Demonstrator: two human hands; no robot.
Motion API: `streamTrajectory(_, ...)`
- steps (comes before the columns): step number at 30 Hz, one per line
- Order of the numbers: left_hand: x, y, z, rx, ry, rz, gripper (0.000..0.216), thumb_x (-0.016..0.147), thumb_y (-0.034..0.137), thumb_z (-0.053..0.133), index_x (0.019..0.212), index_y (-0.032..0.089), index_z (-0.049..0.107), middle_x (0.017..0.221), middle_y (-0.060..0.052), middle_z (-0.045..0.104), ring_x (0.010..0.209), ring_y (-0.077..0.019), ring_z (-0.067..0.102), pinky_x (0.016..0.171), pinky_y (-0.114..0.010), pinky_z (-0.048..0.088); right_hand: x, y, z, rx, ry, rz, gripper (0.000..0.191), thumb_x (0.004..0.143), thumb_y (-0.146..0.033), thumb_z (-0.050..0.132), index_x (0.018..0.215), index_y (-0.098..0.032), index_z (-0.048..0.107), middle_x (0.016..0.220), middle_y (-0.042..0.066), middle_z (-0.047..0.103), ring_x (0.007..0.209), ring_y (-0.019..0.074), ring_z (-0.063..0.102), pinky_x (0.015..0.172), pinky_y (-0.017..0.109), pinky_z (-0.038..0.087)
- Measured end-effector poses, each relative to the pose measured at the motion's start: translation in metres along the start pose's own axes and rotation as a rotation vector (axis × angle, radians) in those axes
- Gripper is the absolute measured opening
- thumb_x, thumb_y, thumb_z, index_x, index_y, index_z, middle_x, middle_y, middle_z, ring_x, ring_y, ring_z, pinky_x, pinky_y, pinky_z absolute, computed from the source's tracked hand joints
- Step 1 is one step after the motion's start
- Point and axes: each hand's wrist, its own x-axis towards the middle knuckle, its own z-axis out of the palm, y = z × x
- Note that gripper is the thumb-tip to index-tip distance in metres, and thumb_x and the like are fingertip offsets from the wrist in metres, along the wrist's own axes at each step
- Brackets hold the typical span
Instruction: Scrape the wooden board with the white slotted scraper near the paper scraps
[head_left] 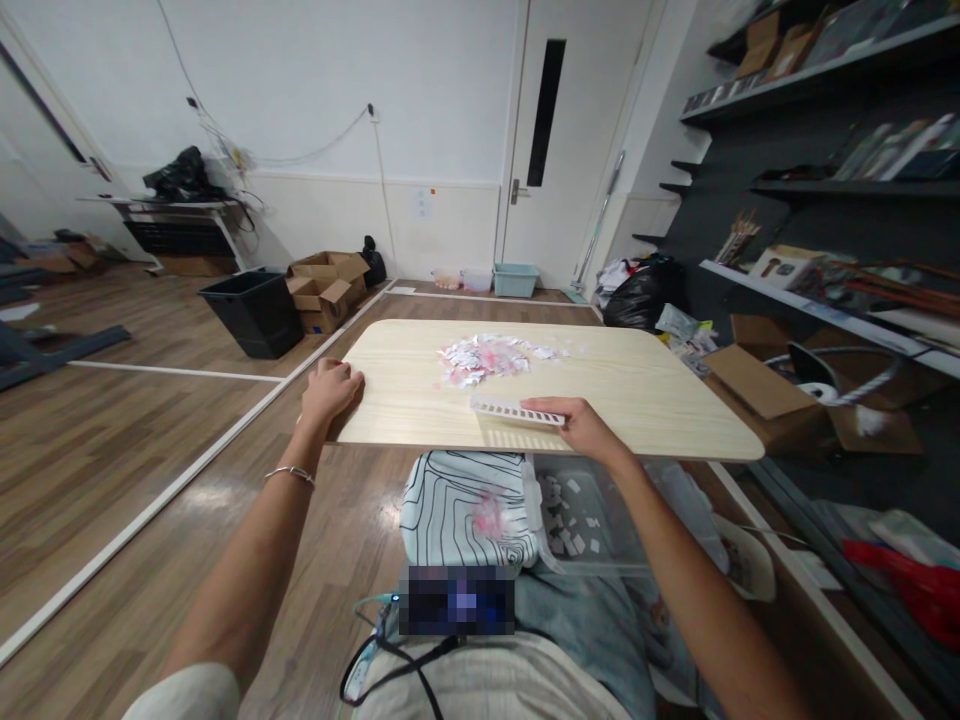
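Observation:
My right hand (589, 428) is closed on the right end of a white slotted plastic piece (517, 411), with a row of rectangular openings along it. It is held over the front part of the light wooden tabletop (652, 400), its striped shadow falling on the wood. Farther back lies a pile of small white and pink paper scraps (484, 358), with a few loose bits to its right. At the left edge of the tabletop, my left hand (334, 392) grips the board with curled fingers; its thumb is mostly hidden.
Below the front edge, a clear plastic bin (592, 515) contains several white scraps, beside a line-patterned cloth (457, 510). A black bin (251, 312) and cardboard boxes (326, 285) stand at left. Shelves (832, 190) and an open carton (772, 390) are on the right.

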Motion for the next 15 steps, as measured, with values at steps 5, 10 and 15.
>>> streamTrajectory(5, 0.001, -0.001, 0.001, -0.021, 0.01, 0.009, 0.045, 0.102, 0.051, 0.048, 0.114, 0.027, 0.084, 0.176, -0.02, 0.062, 0.151, -0.0501, 0.063, 0.122, -0.066, 0.06, -0.003, 0.0, 0.0, -0.004, -0.043, -0.012, 0.026, 0.093, -0.042, 0.094, 0.115, -0.031, 0.101, 0.136, 0.015, 0.095, 0.132, 0.0376, 0.091, 0.125, 0.058, 0.069)
streamTrajectory(10, 0.004, -0.004, 0.003, -0.015, -0.002, 0.012, 0.044, 0.101, 0.052, 0.047, 0.113, 0.027, 0.082, 0.176, -0.017, 0.063, 0.15, -0.0462, 0.065, 0.124, -0.061, 0.061, -0.012, -0.005, -0.008, -0.023, -0.027, -0.071, 0.023, 0.094, -0.042, 0.087, 0.107, -0.029, 0.101, 0.121, 0.014, 0.097, 0.124, 0.0383, 0.092, 0.117, 0.056, 0.072)
streamTrajectory(15, 0.008, -0.01, 0.008, -0.015, 0.008, 0.04, 0.045, 0.103, 0.053, 0.047, 0.112, 0.027, 0.082, 0.176, -0.018, 0.065, 0.149, -0.0452, 0.065, 0.126, -0.062, 0.06, -0.016, -0.005, -0.011, -0.042, 0.017, -0.032, 0.029, 0.101, -0.048, 0.076, 0.097, -0.028, 0.098, 0.103, 0.012, 0.096, 0.115, 0.0375, 0.093, 0.111, 0.054, 0.074)
